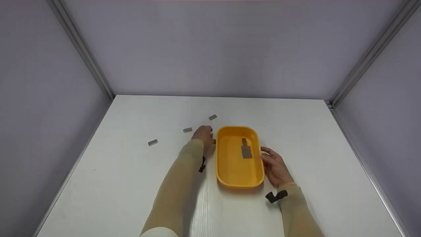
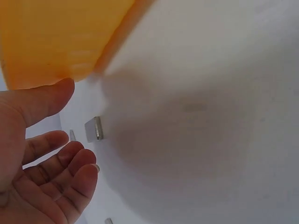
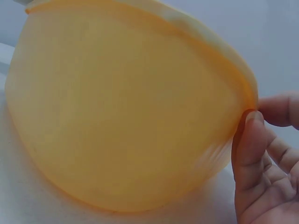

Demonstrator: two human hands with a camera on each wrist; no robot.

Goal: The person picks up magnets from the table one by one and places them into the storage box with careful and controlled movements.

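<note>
The yellow tray (image 1: 239, 174) sits in the middle of the white table (image 1: 131, 197), long side running away from you, and a few small grey metal plates (image 1: 246, 149) lie together inside it, toward the far half. Your right hand (image 1: 275, 168) is up against the tray's right rim; the right wrist view shows the thumb (image 3: 250, 140) pressed on the orange wall just under the lip, with another finger over the edge, so you have a light hold on the tray there.

Your left hand (image 1: 204, 134) is at the tray's far left corner, just beside the wall. From the left wrist view its fingers (image 2: 70, 163) are loose and slightly bent, palm showing, nothing in them. One grey plate (image 2: 94, 129) lies on the table right in front of those fingertips, near but apart.

Out to the left, more plates are scattered on the tabletop: one (image 1: 187, 130) just beside your left hand, one (image 1: 212, 117) beyond the tray's far left corner, and one (image 1: 153, 142) well apart toward the left edge.

Grey walls with metal corner rails (image 1: 82, 49) close in the table.
</note>
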